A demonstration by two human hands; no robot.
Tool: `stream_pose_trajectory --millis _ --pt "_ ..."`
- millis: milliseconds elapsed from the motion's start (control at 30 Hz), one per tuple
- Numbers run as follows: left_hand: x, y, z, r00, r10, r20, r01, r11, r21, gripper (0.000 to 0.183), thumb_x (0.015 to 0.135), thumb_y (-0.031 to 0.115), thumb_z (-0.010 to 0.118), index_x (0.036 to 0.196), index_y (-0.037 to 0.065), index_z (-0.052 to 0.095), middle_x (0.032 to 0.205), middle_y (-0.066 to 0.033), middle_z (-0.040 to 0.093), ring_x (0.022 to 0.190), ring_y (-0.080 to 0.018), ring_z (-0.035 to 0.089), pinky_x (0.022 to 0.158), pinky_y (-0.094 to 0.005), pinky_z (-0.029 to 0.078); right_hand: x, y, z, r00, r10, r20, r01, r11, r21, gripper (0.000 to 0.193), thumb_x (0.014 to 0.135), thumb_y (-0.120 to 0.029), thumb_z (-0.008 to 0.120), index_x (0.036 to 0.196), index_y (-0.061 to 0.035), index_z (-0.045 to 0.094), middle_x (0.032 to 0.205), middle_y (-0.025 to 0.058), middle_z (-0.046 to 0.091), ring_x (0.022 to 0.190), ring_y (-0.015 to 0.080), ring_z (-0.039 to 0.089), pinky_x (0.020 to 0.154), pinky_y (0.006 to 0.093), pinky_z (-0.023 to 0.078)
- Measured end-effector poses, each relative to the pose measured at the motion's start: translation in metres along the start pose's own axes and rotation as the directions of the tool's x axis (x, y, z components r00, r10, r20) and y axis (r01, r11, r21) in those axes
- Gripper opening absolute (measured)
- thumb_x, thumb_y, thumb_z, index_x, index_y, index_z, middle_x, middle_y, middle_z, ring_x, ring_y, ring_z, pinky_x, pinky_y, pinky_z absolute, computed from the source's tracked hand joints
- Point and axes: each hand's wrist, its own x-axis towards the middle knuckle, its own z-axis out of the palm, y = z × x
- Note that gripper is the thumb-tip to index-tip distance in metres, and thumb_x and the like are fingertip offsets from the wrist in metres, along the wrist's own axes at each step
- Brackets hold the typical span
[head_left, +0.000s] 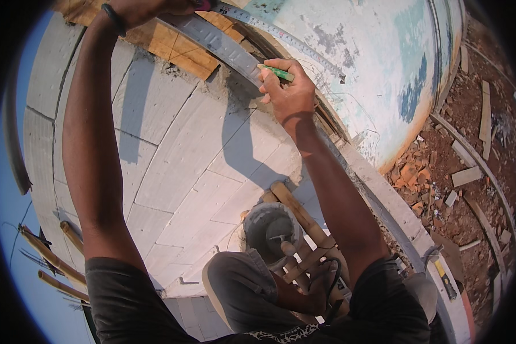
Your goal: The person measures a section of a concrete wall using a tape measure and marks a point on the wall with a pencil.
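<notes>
At the top edge my left hand (155,7) is closed at the dark and pink case of a tape measure (203,4), partly cut off by the frame. Its pale blade (286,39) runs out to the right, the hooked end lying over the worn white-and-blue surface. My right hand (289,92) pinches a green pencil (280,73), its tip pointing left at a grey metal channel (212,49). The channel lies along the wall top beneath both hands, and my right fingertips are close to its near end.
Below is a light block wall (172,126) with orange-brown boards (172,49) along its top. A mortar bucket (258,229) holding a trowel (286,246) stands by bamboo poles (298,209). On the right ledge lies a yellow-handled tool (443,275); brick rubble (411,175) covers ground beyond.
</notes>
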Motion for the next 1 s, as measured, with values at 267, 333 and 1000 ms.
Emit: stream_pose_trajectory --millis 267,333,1000 --pt "0.004 -0.008 0.001 1.000 0.001 -0.005 -0.001 0.997 -0.079 0.063 0.060 -0.001 0.079 0.117 0.007 0.054 0.113 -0.0128 0.064 0.109 -0.0248 0.062 0.098 -0.0367 0.050 0.002 0.001 0.001 1.000 -0.023 -0.012 0.023 1.000 0.014 0.018 0.087 -0.012 0.066 0.101 -0.0013 0.063 0.082 0.0070 0.067 0.065 0.0099 0.063 0.053 0.0243 0.054" --pt "0.007 -0.016 0.000 0.999 0.020 -0.042 -0.021 1.000 -0.019 0.064 0.059 -0.001 0.079 0.117 0.008 0.054 0.114 -0.0124 0.063 0.109 -0.0242 0.062 0.098 -0.0363 0.050 0.001 0.005 0.002 0.995 -0.093 0.019 0.094 0.994 -0.058 0.018 0.087 -0.012 0.066 0.100 -0.0011 0.064 0.082 0.0072 0.067 0.064 0.0103 0.063 0.054 0.0247 0.054" --pt "0.004 -0.004 0.006 0.992 0.042 -0.119 -0.035 0.998 0.059 0.058 0.062 -0.006 0.074 0.116 0.007 0.057 0.111 -0.0115 0.065 0.105 -0.0246 0.063 0.096 -0.0366 0.050 -0.002 -0.063 -0.037 0.936 -0.228 -0.269 0.297 0.921 0.252 0.027 0.093 -0.013 0.062 0.110 0.0069 0.054 0.083 0.0135 0.064 0.066 0.0119 0.061 0.058 0.0243 0.054"
